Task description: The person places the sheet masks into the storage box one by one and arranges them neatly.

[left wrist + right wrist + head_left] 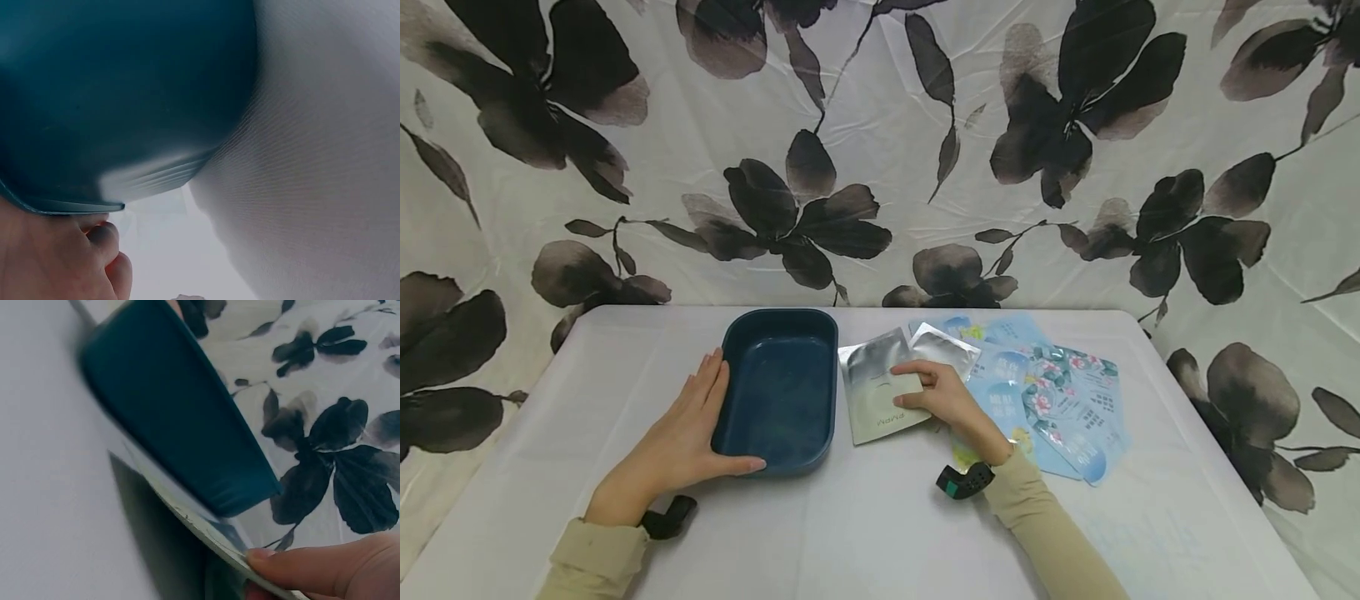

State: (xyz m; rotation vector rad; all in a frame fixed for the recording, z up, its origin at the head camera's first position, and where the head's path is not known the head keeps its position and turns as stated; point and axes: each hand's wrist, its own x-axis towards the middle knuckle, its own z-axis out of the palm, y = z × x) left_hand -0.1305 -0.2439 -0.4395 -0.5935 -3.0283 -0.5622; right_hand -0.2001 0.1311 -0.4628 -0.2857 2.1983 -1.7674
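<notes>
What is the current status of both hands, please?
Left hand touching blue tray. Right hand pinching silver-green sachet beside tray. No obstruction visible between sachet and tray.

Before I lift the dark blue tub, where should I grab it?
Probably hold the dark blue tub by its two long walls, coming from left and right together. It sits upright with raised sides to squeeze, and it's narrower across that way.
</notes>
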